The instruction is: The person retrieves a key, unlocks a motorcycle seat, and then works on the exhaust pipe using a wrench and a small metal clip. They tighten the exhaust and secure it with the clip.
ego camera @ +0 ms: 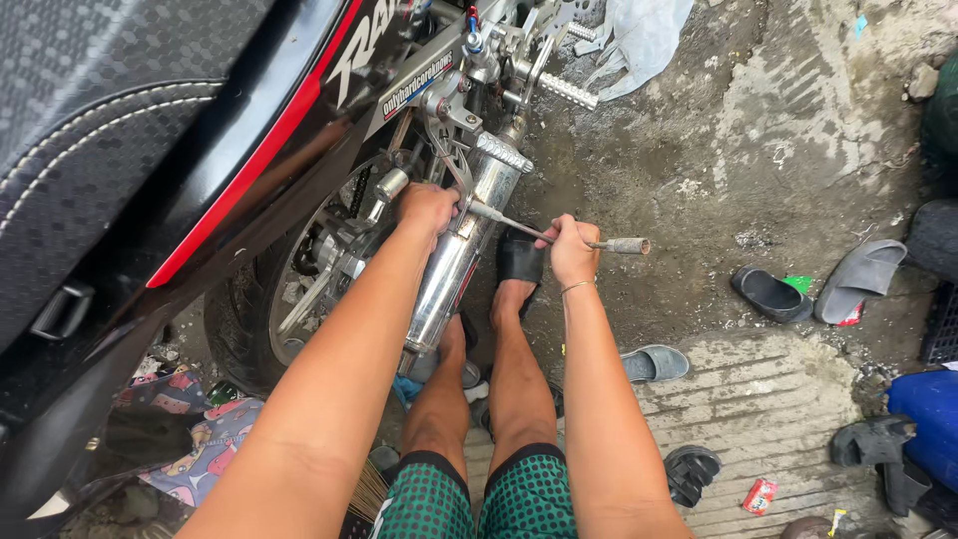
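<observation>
Far left: black textured seat (90,110) and black fairing with red stripe (249,150) of a motorcycle, filling the upper left. Below it, patterned cloth (200,439) on the ground by the rear wheel (289,299); sprocket and chain area partly visible through the spokes. Left hand (426,208) is closed, knuckles up, pressed at the top of the chrome exhaust pipe (454,265) where it meets the bracket; what sits under the fingers is hidden, probably the head end of the tool, can't confirm. Exhaust runs down and toward the person, between the wheel and the person's legs. A long thin metal wrench bar (519,228) runs from the left hand's spot rightward, tilted slightly down. Right hand (572,250) is wrapped tight around that bar near its far end; the knurled, rusty end piece (627,245) sticks out past the fist. Thin bracelet on the right wrist. One foot in a black sandal (521,262) just under the bar. Footpeg (567,92) above. Right side: dirt and cracked concrete ground (758,150), scattered slippers (768,294), grey one (858,279), blue container (928,409) at the edge.
</observation>
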